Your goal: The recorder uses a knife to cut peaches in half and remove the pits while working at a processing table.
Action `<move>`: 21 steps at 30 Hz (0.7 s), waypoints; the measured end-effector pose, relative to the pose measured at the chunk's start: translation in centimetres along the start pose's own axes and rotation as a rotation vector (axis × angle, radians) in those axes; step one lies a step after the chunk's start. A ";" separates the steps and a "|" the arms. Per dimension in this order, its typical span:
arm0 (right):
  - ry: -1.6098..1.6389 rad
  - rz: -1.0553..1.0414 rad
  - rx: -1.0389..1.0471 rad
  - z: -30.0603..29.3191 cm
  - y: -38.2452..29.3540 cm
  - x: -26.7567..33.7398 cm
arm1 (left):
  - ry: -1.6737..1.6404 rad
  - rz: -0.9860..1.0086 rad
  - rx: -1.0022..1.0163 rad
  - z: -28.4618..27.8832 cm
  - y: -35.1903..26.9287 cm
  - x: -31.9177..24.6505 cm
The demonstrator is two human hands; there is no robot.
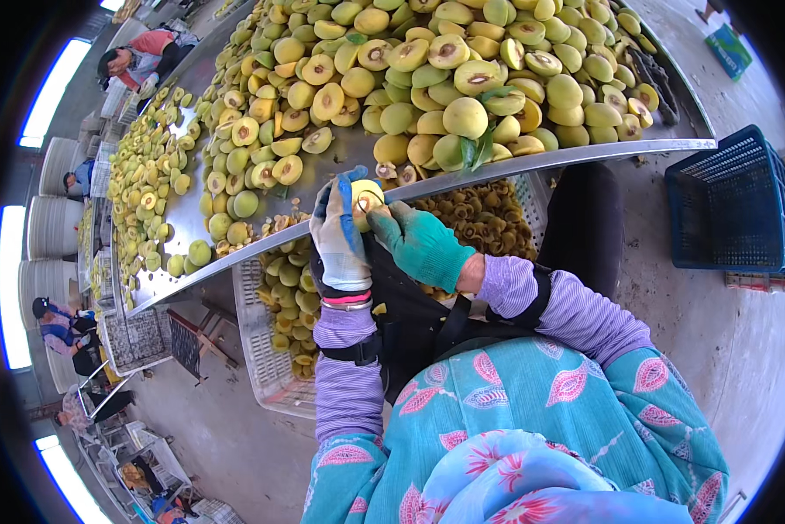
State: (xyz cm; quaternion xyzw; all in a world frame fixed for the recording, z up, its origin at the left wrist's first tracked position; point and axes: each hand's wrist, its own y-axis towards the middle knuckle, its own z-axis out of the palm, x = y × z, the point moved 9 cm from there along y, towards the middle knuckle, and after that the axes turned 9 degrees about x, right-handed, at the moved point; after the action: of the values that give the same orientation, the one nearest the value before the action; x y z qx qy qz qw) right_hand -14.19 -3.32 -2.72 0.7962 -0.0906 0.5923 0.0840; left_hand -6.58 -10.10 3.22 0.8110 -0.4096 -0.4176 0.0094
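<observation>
My left hand (pixel 340 236), in a white and blue glove, holds a halved yellow-green stone fruit (pixel 364 191) at the metal table's front edge. The cut face is turned towards my right hand (pixel 425 243), which wears a green knit glove. A thin dark curved loop, apparently part of a small pitting tool (pixel 360 194), lies against the fruit's brown centre. Its handle is hidden in my right fingers. Just beyond my hands, halved fruits (pixel 288 169), many with the stone showing, are heaped on the metal table (pixel 340 157).
Below the table edge, a white plastic crate (pixel 252 340) holds hollowed fruit halves, and another crate (pixel 530 196) holds brown cut-out centres (pixel 491 216). A blue plastic basket (pixel 733 203) stands at right. Green leaves (pixel 476 150) lie among the fruit. A person (pixel 147 56) works at the table's far left.
</observation>
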 end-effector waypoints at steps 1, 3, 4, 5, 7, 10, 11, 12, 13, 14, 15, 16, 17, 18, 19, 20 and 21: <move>0.041 -0.018 -0.014 0.0 -0.2 -0.1 | -0.096 -0.052 -0.032 0.1 -0.1 0.7; 0.053 -0.010 0.003 0.3 -0.4 -0.4 | -0.504 -0.250 -0.106 0.8 -0.8 3.3; 0.067 -0.003 0.018 0.6 -0.4 -0.5 | -0.502 -0.252 -0.109 0.9 -0.9 3.3; 0.066 0.000 0.019 0.7 -0.5 -0.7 | -0.561 -0.253 -0.133 1.1 -0.9 3.2; 0.127 -0.128 -0.062 0.2 -0.8 0.2 | -0.039 -0.012 -0.150 0.3 -0.8 1.0; 0.383 0.243 0.071 2.5 -1.1 -1.5 | 0.133 0.043 -0.117 0.4 -0.7 0.8; 0.396 0.233 0.074 2.2 -1.3 -1.4 | 0.038 0.015 -0.053 0.8 -0.3 1.0; 0.412 0.220 0.087 1.9 -1.3 -0.2 | 0.043 0.007 -0.053 0.4 -0.4 1.2; 0.689 0.413 0.245 3.1 -2.4 -0.3 | -0.039 0.047 -0.004 0.4 -0.3 1.2; 0.963 0.600 0.412 4.6 -3.7 0.4 | -0.373 -0.078 0.058 1.0 -0.1 2.4; 1.351 0.562 0.565 6.4 -4.2 1.6 | -0.703 -0.230 0.066 1.7 -0.4 3.6; 1.351 0.561 0.585 6.9 -4.2 1.2 | -0.972 -0.314 0.066 2.5 -0.9 4.1; 1.638 0.536 0.733 7.6 -4.4 2.6 | -1.107 -0.337 0.112 3.0 -1.0 3.6; 1.923 0.502 0.886 7.7 -4.6 4.1 | -1.240 -0.359 0.158 3.4 -1.2 2.9; 1.979 0.525 0.987 7.6 -4.7 4.2 | -1.288 -0.460 0.022 3.4 -2.1 3.1; 1.984 0.526 0.986 7.6 -5.1 4.0 | -1.287 -0.465 0.022 3.3 -2.9 2.7; 1.930 0.512 1.079 7.6 -6.0 4.2 | -1.188 -0.501 -0.085 2.3 -4.0 3.0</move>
State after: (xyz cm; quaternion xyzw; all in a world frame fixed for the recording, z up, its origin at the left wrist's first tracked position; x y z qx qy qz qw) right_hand -4.49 0.49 -1.02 -0.1024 0.1190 0.9201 -0.3587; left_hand -4.63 -8.72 -1.75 0.5117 -0.1266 -0.8007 -0.2846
